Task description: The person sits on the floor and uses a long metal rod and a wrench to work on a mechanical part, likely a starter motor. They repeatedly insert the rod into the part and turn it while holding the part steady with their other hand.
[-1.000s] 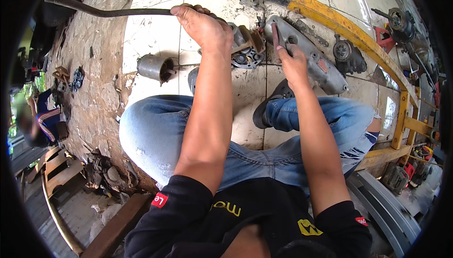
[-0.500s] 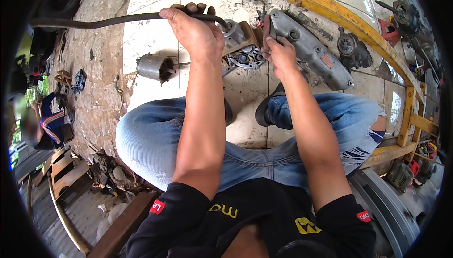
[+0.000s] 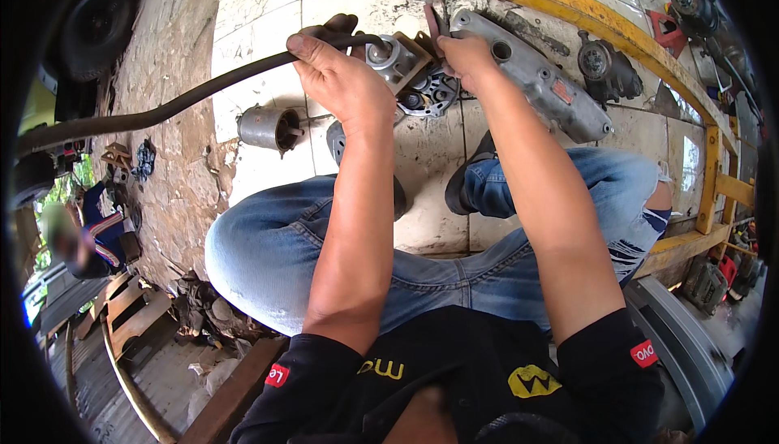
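In the head view my left hand [image 3: 341,79] is closed on a long, dark, bent bar [image 3: 146,118], which runs out to the left; its curved end meets the round metal fitting [image 3: 383,56] on a brownish plate assembly. A bolted metal part [image 3: 430,99] lies beneath that. My right hand [image 3: 466,58] grips a flat reddish-brown bar [image 3: 434,22] upright just right of the assembly, beside a long silver cast housing [image 3: 552,91]. A metal cylinder [image 3: 261,127] lies on its side to the left, on the tiles.
A yellow metal frame [image 3: 568,18] curves along the right, with dark cast parts [image 3: 608,66] and a red object [image 3: 665,32] near it. A tyre [image 3: 95,26] stands at upper left. Another person [image 3: 93,237] sits at far left beside wooden pieces [image 3: 134,322].
The bar's long end in my left hand has swung down toward me, and that hand has turned and lowered slightly. My right hand has moved up and left with the reddish bar.
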### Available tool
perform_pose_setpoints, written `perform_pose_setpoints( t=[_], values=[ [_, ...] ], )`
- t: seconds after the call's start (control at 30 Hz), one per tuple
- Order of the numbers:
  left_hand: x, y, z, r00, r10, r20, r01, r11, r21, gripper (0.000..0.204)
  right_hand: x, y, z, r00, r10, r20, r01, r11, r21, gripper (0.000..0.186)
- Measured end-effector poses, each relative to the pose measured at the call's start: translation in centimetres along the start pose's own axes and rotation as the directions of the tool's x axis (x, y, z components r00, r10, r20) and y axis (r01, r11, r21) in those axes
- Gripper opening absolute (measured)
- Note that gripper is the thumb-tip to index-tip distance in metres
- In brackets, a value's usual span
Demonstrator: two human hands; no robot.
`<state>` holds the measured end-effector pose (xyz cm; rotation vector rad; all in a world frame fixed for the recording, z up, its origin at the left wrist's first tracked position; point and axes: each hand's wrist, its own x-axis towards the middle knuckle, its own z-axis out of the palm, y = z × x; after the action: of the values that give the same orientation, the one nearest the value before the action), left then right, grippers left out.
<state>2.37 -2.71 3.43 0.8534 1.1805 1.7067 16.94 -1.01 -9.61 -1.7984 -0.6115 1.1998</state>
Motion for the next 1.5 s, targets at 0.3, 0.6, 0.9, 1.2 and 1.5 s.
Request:
perform_pose_setpoints(
  t=[0.3,0.6,0.9,1.2,1.5],
  values=[
    [2.9,0.0,-3.2,0.790,0.133,0.599,-0.182,0.983,0.022,0.043,0.1,0.3,0.2,0.997,-0.068,-0.038,0.067,0.998,-0.007,0.026],
    [2.7,-0.4,-1.7,0.904,-0.001,0.428,0.063,0.989,-0.131,0.060,-2.5,1.3,-0.4,0.967,-0.214,-0.136,0.217,0.976,0.005,0.031],
    [2.0,-0.4,-1.4,0.935,-0.019,0.353,0.068,0.989,-0.127,0.060,-6.7,0.1,1.4,0.976,0.070,0.206,-0.166,0.851,0.498,0.016],
    [2.3,0.5,-0.4,0.925,0.162,0.343,-0.184,0.982,0.033,0.059,-4.8,-2.7,-0.1,0.987,0.004,0.162,-0.076,0.894,0.441,0.016],
    [4.5,-0.6,-3.2,0.989,-0.079,0.121,0.097,0.984,-0.147,0.053,-7.5,-2.5,0.3,0.919,-0.390,0.054,0.393,0.896,-0.207,0.036]
  ],
)
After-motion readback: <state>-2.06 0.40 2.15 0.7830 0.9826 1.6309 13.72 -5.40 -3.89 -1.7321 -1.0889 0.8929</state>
